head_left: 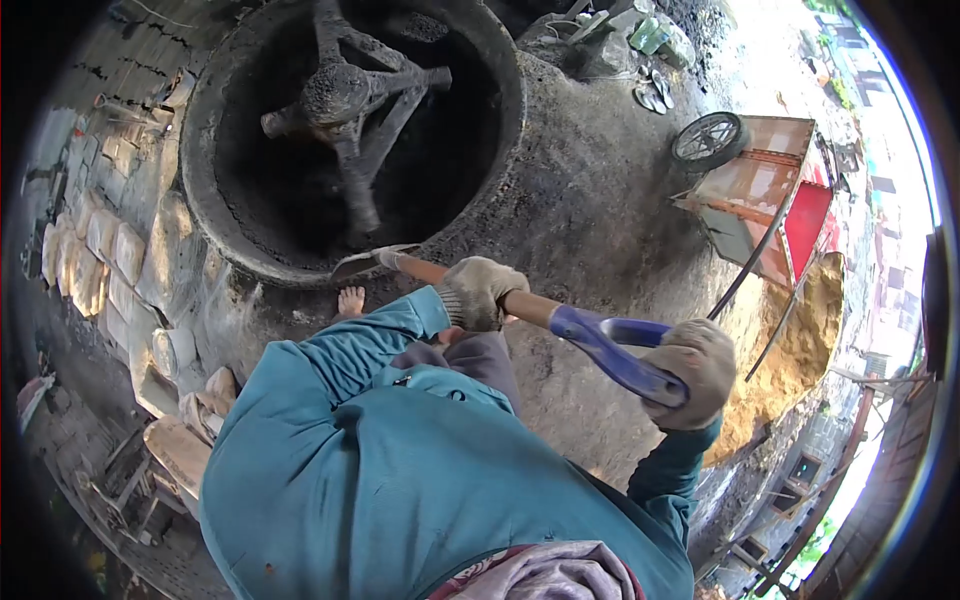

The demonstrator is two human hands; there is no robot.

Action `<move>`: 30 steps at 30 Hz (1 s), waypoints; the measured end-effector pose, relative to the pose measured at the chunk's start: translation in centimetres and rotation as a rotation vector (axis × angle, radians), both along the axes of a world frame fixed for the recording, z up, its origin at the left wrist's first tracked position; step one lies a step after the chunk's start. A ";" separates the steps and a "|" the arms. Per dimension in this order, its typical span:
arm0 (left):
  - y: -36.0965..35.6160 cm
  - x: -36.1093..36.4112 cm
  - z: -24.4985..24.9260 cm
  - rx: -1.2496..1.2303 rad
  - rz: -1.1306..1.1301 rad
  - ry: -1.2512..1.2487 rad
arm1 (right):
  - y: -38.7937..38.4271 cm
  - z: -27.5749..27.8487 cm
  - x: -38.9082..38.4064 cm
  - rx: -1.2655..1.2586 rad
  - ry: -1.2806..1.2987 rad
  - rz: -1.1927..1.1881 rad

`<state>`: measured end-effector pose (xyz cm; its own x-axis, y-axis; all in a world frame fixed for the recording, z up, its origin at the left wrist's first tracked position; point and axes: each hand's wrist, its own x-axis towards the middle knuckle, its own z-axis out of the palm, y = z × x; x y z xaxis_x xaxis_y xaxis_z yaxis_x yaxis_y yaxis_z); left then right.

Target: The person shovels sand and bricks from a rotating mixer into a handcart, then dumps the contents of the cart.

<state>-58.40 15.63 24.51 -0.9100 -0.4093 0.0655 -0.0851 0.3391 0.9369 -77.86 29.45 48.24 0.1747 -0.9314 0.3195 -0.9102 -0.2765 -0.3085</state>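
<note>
Shovel [532,309] in both hands, a person in a teal jacket [430,470] stands at the edge of a round vat [200,150], one bare foot [350,302] showing just below its rim. The left hand [482,292], in a soiled knit glove, is wrapped around the wooden shaft, fingers curled fully about it. The right hand [693,372], gloved as well, closes over the grip at the end of the blue handle [625,355], its fingers folded around the bar. The shovel slants across the front of the body, handle to the right and blade [362,264] to the left, near the vat's rim; from this angle, it is hard to say whether metal and rim touch. Inside the vat, a grimy mixer [335,95] spreads thick arms over a dark interior. To the right, a weathered red cart [755,190] rests on dusty ground [600,180], its spoked wheel [708,140] toward the vat, beside a mound of yellowish sand [800,345]. A pair of sandals [655,92] lies beyond the wheel.
</note>
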 end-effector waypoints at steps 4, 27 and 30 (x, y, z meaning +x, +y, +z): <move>-0.3 -7.1 5.2 -0.096 -0.001 -0.078 | 0.7 5.3 -4.8 -0.142 0.151 -0.065; -15.3 -22.7 -0.3 -0.131 0.715 0.213 | -26.2 0.5 -14.9 0.109 0.393 0.600; -15.0 -24.4 -18.2 0.013 0.815 0.186 | -30.0 -14.8 -15.8 0.479 0.567 0.687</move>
<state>-82.83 0.65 6.27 -0.3031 -0.9366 0.1761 -0.1425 0.2272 0.9634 -93.65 -0.55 33.48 0.7313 -0.5803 -0.3582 -0.6472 -0.7563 -0.0961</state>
